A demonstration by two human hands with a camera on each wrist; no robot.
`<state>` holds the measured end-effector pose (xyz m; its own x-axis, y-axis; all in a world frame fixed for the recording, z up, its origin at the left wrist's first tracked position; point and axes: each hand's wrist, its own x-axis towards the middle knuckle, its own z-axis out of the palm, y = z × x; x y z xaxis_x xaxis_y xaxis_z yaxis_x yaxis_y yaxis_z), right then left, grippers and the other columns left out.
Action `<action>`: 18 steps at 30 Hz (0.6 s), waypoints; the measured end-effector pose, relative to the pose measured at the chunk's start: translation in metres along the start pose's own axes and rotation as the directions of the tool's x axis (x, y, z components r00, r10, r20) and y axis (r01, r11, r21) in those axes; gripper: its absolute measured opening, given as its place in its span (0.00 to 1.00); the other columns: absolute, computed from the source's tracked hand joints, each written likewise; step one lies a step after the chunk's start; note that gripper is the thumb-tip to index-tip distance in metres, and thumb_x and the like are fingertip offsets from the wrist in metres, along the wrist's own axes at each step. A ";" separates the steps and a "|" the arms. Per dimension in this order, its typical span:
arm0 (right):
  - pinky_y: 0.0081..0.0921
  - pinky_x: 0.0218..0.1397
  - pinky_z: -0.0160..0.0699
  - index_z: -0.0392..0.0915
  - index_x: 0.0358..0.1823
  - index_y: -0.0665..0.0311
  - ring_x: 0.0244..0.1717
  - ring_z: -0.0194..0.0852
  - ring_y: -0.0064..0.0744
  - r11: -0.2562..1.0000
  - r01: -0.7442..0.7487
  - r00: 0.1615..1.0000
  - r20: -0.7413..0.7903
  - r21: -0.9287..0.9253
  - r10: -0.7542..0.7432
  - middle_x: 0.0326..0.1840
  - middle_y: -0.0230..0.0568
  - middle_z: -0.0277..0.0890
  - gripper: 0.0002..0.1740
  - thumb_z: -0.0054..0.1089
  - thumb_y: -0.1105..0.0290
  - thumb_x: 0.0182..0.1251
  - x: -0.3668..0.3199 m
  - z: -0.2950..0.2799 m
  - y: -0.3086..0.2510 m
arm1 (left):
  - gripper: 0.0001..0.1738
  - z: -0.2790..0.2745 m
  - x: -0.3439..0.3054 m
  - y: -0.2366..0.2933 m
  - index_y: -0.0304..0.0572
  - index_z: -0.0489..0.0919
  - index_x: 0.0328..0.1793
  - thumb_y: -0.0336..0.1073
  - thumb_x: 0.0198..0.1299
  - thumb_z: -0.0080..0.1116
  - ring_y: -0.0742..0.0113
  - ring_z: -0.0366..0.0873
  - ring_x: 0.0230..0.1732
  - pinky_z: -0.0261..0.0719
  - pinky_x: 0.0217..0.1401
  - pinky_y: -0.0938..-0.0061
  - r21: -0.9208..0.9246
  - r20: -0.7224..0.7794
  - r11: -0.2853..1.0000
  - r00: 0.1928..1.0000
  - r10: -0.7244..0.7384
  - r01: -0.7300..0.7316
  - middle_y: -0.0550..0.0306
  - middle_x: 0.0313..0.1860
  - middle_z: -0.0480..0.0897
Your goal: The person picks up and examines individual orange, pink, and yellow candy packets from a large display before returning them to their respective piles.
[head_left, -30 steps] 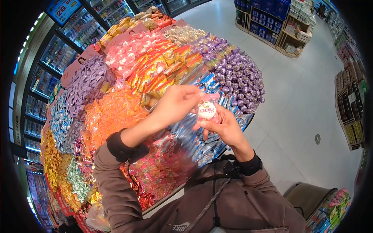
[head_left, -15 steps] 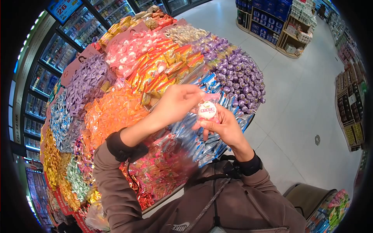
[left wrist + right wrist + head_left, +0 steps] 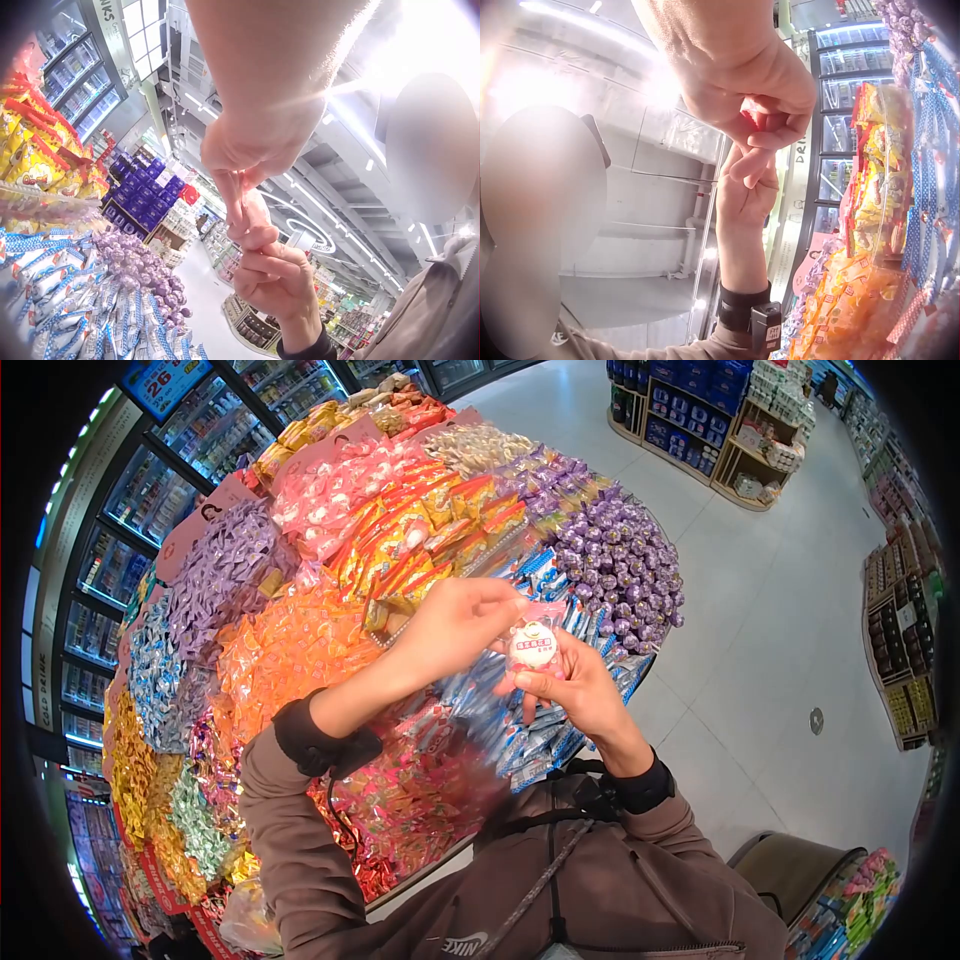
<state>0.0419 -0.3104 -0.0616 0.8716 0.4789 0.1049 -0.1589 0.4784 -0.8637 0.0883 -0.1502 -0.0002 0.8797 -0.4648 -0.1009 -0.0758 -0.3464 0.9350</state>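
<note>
A small wrapped candy [image 3: 533, 645], round and white with pink lettering in a clear and pink wrapper, is held up over the candy display. My right hand [image 3: 585, 685] grips its lower right side, thumb across the front. At the upper edge of the wrapper, my left hand [image 3: 450, 628] pinches with thumb and fingertips. Seen from the left wrist, the left hand [image 3: 251, 154] meets the right hand [image 3: 274, 277] fingertip to fingertip, and fingers hide the candy. In the right wrist view, a pinkish-red sliver of wrapper [image 3: 754, 116] shows within the right hand [image 3: 739, 82].
Below the hands spreads a round display of heaped candies: blue-white sticks [image 3: 540, 745], purple balls [image 3: 615, 565], orange packets [image 3: 290, 645] and yellow-red bags [image 3: 420, 525]. Drink fridges [image 3: 150, 490] line the left. Shelves [image 3: 905, 610] stand right, across the tiled floor [image 3: 740, 650].
</note>
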 end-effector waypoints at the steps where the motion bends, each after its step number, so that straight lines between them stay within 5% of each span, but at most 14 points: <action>1: 0.17 0.20 0.75 0.60 0.56 0.73 0.37 0.78 0.31 1.000 0.000 1.000 0.001 0.000 0.000 0.51 0.47 0.71 0.23 0.52 0.79 0.59 0.000 0.000 0.000 | 0.10 0.000 0.000 0.000 0.35 0.76 0.37 0.35 0.62 0.49 0.85 0.70 0.25 0.69 0.27 0.88 -0.001 -0.001 1.000 1.000 -0.003 0.003 0.66 0.26 0.77; 9: 0.17 0.25 0.75 0.63 0.52 0.71 0.32 0.77 0.25 1.000 -0.005 1.000 -0.013 -0.031 0.005 0.41 0.42 0.74 0.19 0.53 0.78 0.59 0.002 -0.010 0.008 | 0.11 -0.002 0.003 -0.003 0.33 0.76 0.42 0.35 0.61 0.51 0.81 0.73 0.32 0.72 0.35 0.84 -0.062 0.060 0.998 0.998 0.020 -0.016 0.61 0.31 0.78; 12: 0.15 0.27 0.74 0.65 0.49 0.70 0.32 0.76 0.24 0.993 -0.022 1.000 -0.012 -0.119 0.021 0.34 0.38 0.74 0.16 0.53 0.79 0.59 0.004 -0.015 0.008 | 0.14 -0.002 -0.001 0.011 0.33 0.75 0.45 0.35 0.57 0.56 0.75 0.75 0.37 0.73 0.41 0.80 0.077 0.160 0.991 0.983 0.094 -0.107 0.57 0.34 0.79; 13: 0.15 0.27 0.75 0.65 0.48 0.71 0.32 0.76 0.24 0.991 -0.032 0.999 -0.030 -0.128 0.029 0.34 0.38 0.74 0.16 0.53 0.80 0.58 0.003 -0.014 0.007 | 0.18 -0.006 -0.001 0.014 0.34 0.75 0.46 0.35 0.51 0.61 0.72 0.76 0.38 0.73 0.43 0.77 0.320 0.178 0.931 0.976 0.125 -0.177 0.55 0.34 0.80; 18: 0.16 0.29 0.71 0.65 0.50 0.68 0.30 0.76 0.23 0.998 -0.037 0.998 -0.056 -0.051 0.034 0.35 0.44 0.78 0.15 0.51 0.75 0.61 0.001 -0.022 0.017 | 0.17 -0.038 0.009 0.025 0.35 0.76 0.44 0.35 0.49 0.63 0.72 0.77 0.39 0.73 0.42 0.76 0.545 0.039 0.830 0.992 0.121 -0.123 0.56 0.34 0.80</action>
<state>0.0503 -0.3184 -0.0869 0.8905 0.4525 0.0477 -0.1670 0.4224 -0.8909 0.1124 -0.1324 0.0353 0.8447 -0.5352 0.0000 -0.4269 -0.6738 0.6031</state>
